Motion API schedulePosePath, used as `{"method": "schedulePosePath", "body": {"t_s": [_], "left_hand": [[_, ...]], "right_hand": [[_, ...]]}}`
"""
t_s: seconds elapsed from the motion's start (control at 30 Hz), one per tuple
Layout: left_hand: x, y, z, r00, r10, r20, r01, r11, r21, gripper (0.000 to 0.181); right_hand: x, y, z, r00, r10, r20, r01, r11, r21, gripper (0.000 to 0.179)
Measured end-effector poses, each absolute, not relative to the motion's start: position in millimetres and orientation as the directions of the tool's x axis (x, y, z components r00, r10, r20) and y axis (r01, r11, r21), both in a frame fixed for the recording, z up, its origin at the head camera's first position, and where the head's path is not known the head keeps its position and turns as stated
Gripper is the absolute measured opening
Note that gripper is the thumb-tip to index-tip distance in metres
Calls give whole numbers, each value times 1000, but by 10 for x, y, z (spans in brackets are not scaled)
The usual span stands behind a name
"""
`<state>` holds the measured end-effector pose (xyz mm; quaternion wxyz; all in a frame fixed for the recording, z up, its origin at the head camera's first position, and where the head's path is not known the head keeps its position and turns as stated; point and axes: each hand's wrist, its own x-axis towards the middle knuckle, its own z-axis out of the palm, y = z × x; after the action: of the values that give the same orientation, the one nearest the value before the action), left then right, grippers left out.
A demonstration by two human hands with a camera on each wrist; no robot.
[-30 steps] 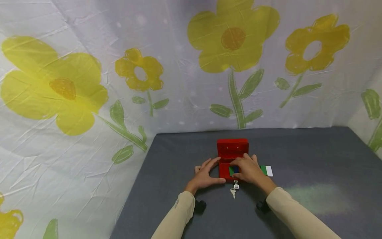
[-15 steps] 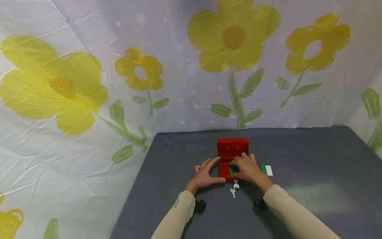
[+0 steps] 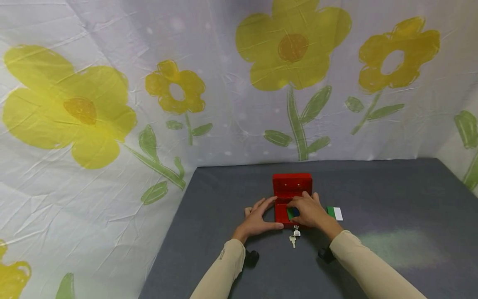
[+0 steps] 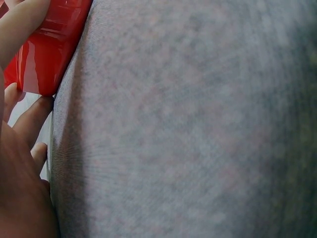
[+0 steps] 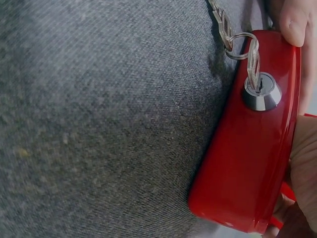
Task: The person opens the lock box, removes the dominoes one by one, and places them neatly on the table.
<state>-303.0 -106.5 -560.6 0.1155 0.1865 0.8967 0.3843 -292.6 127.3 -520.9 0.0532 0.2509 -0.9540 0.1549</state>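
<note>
A small red cash box [image 3: 281, 214] stands with its lid [image 3: 292, 182] raised. My left hand [image 3: 257, 221] spans its left side, thumb on the front edge and fingers toward the rear, holding it. Inside the box, thumb and fingertips of my right hand [image 3: 310, 211] pinch a green and dark blue card [image 3: 290, 213] by its edges; the hand hides the card's right part. One key sits in the front lock [image 5: 262, 91], and a second key [image 3: 293, 241] hangs from its ring onto the table.
Green and white cards [image 3: 337, 214] lie on the dark grey table [image 3: 392, 195] right of the box, partly behind the right wrist. A curtain with yellow flowers [image 3: 224, 124] rises behind the table's far edge. Dark wrist cameras [image 3: 252, 258] sit under both forearms.
The right wrist and forearm have shifted slightly left, showing a bit more of the table beside the cards. The left hand and the box keep their places.
</note>
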Motion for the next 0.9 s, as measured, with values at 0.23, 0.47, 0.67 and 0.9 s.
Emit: {"method": "schedulePosePath", "body": {"t_s": [0.23, 0.47, 0.67, 0.9], "left_hand": [[-3025, -1059, -5587, -906, 420, -60, 246, 636, 732, 93], [-3016, -1065, -5581, -901, 429, -60, 248, 625, 740, 92], [-3014, -1064, -5582, -901, 431, -57, 252, 624, 739, 92], [-3023, -1065, -5590, -901, 432, -49, 256, 617, 745, 92]], "right_hand": [[-2930, 1273, -5195, -871, -469, 148, -491, 825, -280, 42], [-2923, 1293, -5221, -861, -480, 170, -509, 806, -303, 41], [-2916, 1318, -5266, -851, -476, 221, -524, 788, -322, 43], [-2909, 1323, -5298, -849, -452, 274, -525, 783, -335, 45]]}}
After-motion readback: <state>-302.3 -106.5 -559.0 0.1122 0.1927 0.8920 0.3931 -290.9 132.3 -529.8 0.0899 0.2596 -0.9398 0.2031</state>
